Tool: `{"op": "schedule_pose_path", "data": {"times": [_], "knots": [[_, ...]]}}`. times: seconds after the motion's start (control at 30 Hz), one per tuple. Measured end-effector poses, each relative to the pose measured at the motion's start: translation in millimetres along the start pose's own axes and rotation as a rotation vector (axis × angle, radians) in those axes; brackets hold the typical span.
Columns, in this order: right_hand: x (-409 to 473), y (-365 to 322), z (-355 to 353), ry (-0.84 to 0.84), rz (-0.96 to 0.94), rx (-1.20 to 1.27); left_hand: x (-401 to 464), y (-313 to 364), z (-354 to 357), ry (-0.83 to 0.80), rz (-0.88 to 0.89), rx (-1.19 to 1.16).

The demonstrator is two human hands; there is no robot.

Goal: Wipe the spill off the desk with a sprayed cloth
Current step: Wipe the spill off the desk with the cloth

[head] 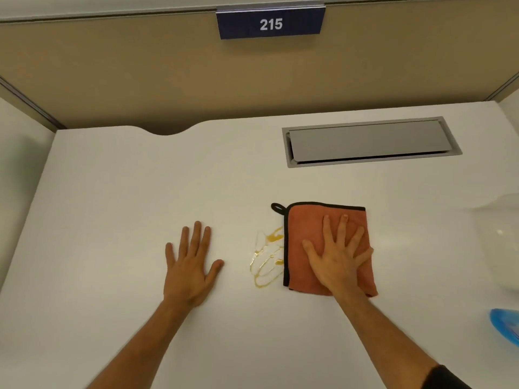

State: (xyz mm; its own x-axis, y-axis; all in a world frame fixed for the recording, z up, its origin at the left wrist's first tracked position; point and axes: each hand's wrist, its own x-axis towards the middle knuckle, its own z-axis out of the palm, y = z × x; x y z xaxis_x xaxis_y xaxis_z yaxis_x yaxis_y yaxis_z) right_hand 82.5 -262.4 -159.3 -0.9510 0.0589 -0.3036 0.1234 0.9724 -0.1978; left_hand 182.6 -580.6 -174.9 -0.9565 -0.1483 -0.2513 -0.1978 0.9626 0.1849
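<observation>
From the head camera, the white desk fills the view, backed by a tan partition with a blue sign reading 215. Near the middle of the desk, somewhat toward the front edge, lies the spill, thin amber loops of liquid. Just to its right, the folded orange cloth with black trim and a hanging loop lies flat, its left edge touching or just overlapping the spill. The right hand presses flat on the cloth, fingers spread wide, gripping nothing. The left hand rests palm-down on the bare desk left of the spill, fingers wide, empty. A grey cable hatch sits near the back right corner. At the right edge a blue object is partly cut off.
</observation>
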Motion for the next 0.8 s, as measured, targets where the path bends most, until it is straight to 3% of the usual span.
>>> {"op": "schedule_pose_path", "data": {"times": [0.27,0.43,0.53,0.63,0.8], "knots": [[39.9,-71.1,15.1,0.085,-0.176,-0.130,4.9,-4.0,9.1,0.040,0.004,0.015],[-16.3,-113.8,33.0,0.052,-0.456,-0.145,3.6,-8.4,11.1,0.057,0.023,-0.039],[-67.4,-89.1,41.1,-0.040,-0.572,-0.170,1.8,-8.0,9.0,0.050,0.031,-0.063],[-94.5,-28.4,38.5,-0.066,-0.543,-0.220,0.1,-5.4,5.6,0.037,0.036,-0.041],[-49.8,52.2,3.9,-0.045,-0.247,-0.319,1.1,-4.9,4.0,0.002,0.026,-0.014]]}}
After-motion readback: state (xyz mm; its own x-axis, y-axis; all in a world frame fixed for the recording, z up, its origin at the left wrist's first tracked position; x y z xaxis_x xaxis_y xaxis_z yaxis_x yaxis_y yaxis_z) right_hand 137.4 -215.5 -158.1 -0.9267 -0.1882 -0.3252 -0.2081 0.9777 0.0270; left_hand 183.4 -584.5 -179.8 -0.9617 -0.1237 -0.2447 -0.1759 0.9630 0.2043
